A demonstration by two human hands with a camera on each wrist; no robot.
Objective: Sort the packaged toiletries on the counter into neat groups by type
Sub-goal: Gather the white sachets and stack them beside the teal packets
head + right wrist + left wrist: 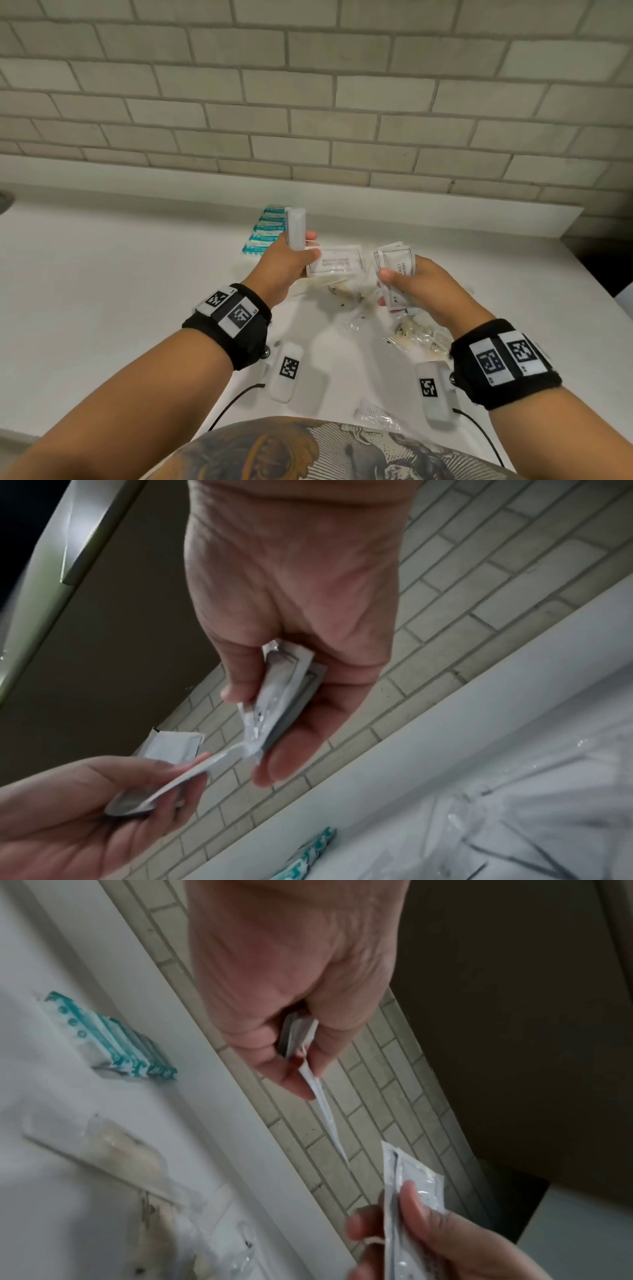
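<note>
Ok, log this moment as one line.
left hand: holds white sachets | right hand: holds shampoo sachets | teal packets: rowed on counter | clear packets: unsorted

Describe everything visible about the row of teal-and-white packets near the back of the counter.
The teal-and-white packets, about five flat sachets alike in print, lie side by side in a tidy overlapping row on the white counter near its raised back ledge. No hand touches them; the left hand is held close beside them. Their print is unreadable.
</note>
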